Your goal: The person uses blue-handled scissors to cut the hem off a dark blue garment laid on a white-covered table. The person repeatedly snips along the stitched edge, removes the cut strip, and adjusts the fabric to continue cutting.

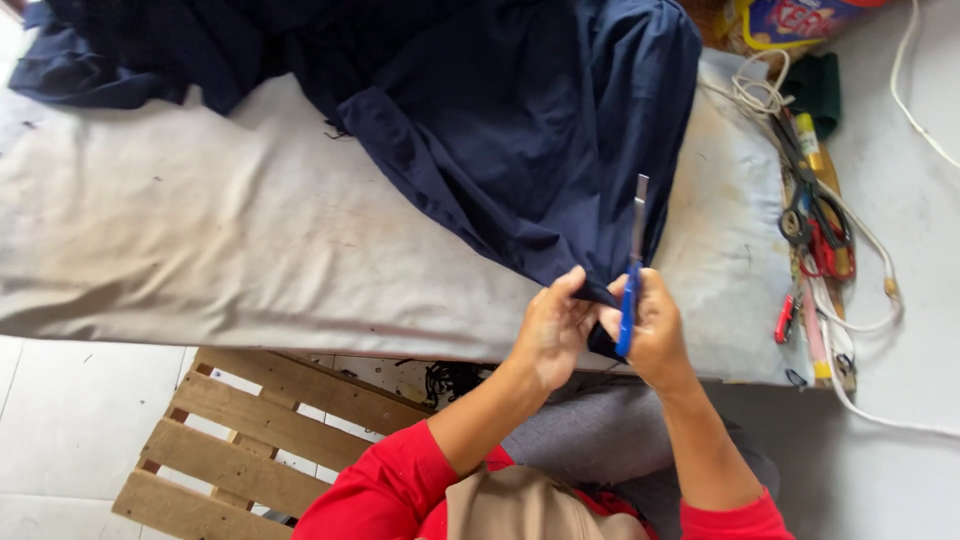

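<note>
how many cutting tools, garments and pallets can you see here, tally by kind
Thread snips, blue handle, in the right hand: 1
Black-handled scissors at the table's right edge: 1
Small red-handled cutters beside the cord: 1
Navy garment, its edge pinched by the left hand: 1
Wooden pallet on the floor: 1
Total: 5

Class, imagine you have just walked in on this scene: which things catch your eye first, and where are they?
A big navy cloth spreads over the grey padded table, upper centre. At its lower corner, the left hand pinches the fabric while the right hand holds a blue-handled thread snip. Scissors and cords lie at right.
</note>
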